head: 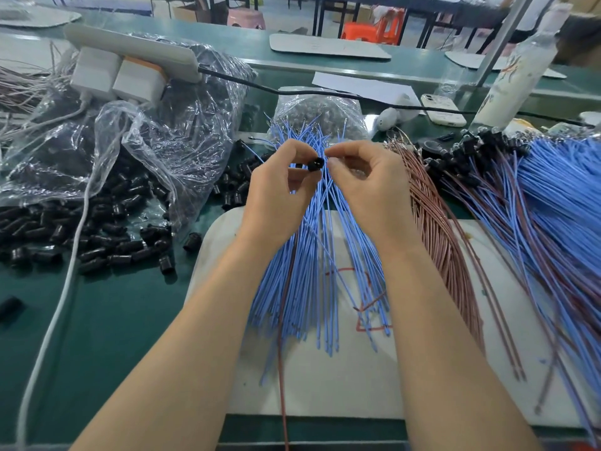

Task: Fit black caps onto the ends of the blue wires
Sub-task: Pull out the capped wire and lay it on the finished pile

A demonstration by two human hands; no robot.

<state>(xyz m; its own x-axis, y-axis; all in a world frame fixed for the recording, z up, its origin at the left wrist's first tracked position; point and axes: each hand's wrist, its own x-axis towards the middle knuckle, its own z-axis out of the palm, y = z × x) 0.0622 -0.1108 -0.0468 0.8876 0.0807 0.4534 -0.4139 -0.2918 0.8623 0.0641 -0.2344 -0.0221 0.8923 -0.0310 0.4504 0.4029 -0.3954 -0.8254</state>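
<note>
Pinching left hand (pixel 279 190): thumb and forefinger clamped on one black cap (pixel 314 164), raised above the bench, the other fingers curled underneath.
Right hand (pixel 367 187): thumb and forefinger pressed together on the end of a blue wire (pixel 327 196), fingertips just beside the cap, remaining fingers loosely curled.
Cap and wire end: very close together between the two hands; impossible to tell whether already joined.
Blue wires (pixel 309 271): loose fan beneath both hands, lying on a white mat (pixel 325 385), with one reddish wire (pixel 280 336) running through them toward the near edge.
Loose black caps (pixel 97 232): scattered heap on the green bench (pixel 113 320), left of the mat, at the mouth of a crumpled clear plastic bag (pixel 156 131).
Small clear bag (pixel 318 112): behind the wire fan, full of small pieces too blurred to identify.
Pink wires (pixel 435 236): tight bundle just right of the right hand, partly on the mat.
Capped wires (pixel 559 196): big blue heap at the far right, black caps clustered at the far ends.
Power strip (pixel 130 50): on top of the bags at the back left, two white plugs in it, a white cable (pixel 55 320) trailing down across the bench.
Phone (pixel 442 109): face down behind the pink wires, beside a white bottle (pixel 517 76).
</note>
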